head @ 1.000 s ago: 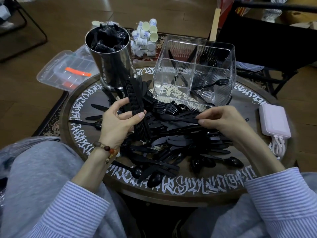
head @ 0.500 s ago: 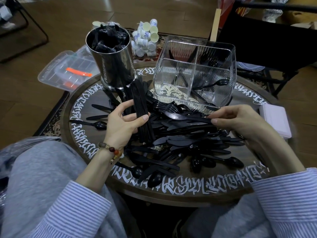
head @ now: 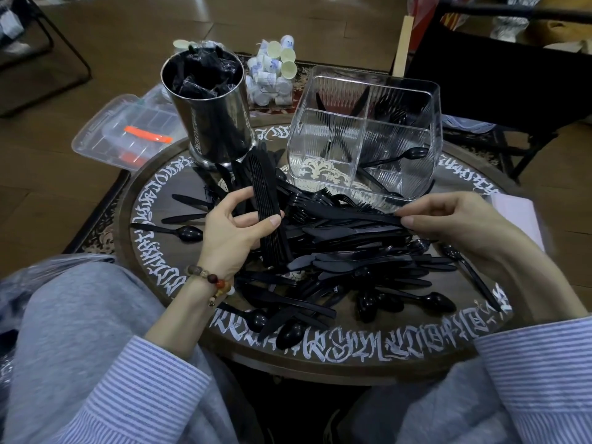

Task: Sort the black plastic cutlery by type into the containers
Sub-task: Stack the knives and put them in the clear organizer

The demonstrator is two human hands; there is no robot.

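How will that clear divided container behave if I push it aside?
The clear divided container looks like rigid ribbed plastic, so it probably slides without flexing. With only a few black pieces inside it seems light. Its tall walls might tip if pushed near the rim.

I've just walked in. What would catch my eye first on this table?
A big heap of black plastic cutlery sprawls across the middle of the round table with white lettering on its rim. The left hand grips a neat stack of black pieces while the right hand pinches another from the heap. Behind stand a clear divided container and a shiny metal canister.
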